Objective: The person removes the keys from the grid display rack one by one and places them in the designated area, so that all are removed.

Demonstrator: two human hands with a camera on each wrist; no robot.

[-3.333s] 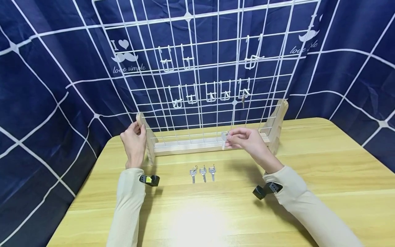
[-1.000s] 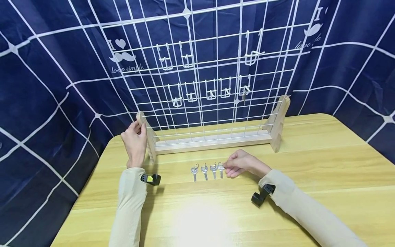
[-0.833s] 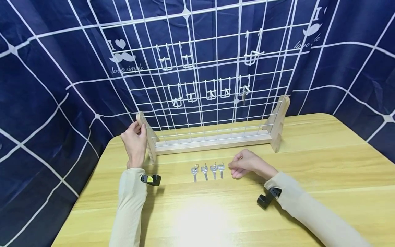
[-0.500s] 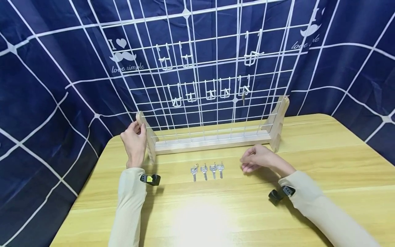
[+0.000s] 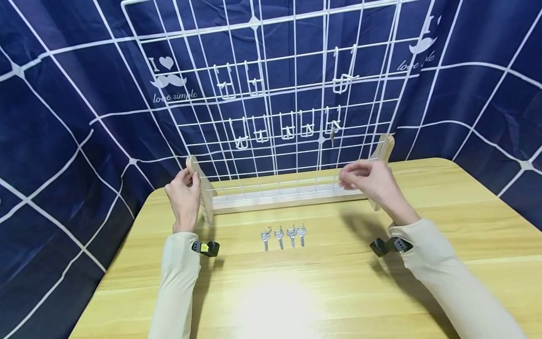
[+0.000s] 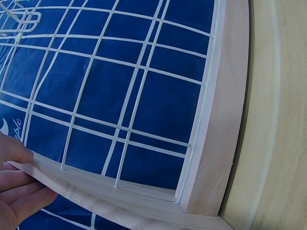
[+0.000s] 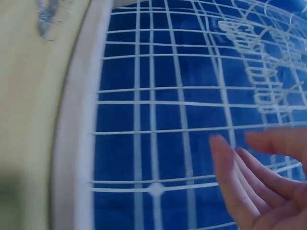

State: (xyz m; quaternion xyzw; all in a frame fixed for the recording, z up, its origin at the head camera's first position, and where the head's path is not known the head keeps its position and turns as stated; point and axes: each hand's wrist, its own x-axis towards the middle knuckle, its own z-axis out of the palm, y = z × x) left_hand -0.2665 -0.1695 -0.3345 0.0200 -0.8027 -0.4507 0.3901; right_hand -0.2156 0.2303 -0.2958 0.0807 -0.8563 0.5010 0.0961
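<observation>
My left hand (image 5: 184, 197) grips the left wooden upright (image 5: 202, 190) of a stand that bears a white wire grid (image 5: 296, 155). In the left wrist view, the thumb and fingers lie on either side of the wood. My right hand (image 5: 374, 183) hovers in front of the grid near its lower right. The right wrist view shows a gap between thumb and fingertips, with nothing held. Several silver keys (image 5: 291, 235) with small rings lie in a row on the table. One key (image 5: 332, 137) hangs from the rightmost hook (image 5: 332, 124) of the lower row.
Other white wire hooks (image 5: 287, 132) hang in two rows on the grid. A wooden crossbar (image 5: 279, 200) joins the stand's ends, with the right upright (image 5: 384, 147) partly behind my right hand. A dark blue curtain (image 5: 478, 84) surrounds the wooden table (image 5: 237, 292).
My right hand held a key near the crossbar, laid it at the row's right end and let go. It then moved right and up to the grid. The left hand stayed put.
</observation>
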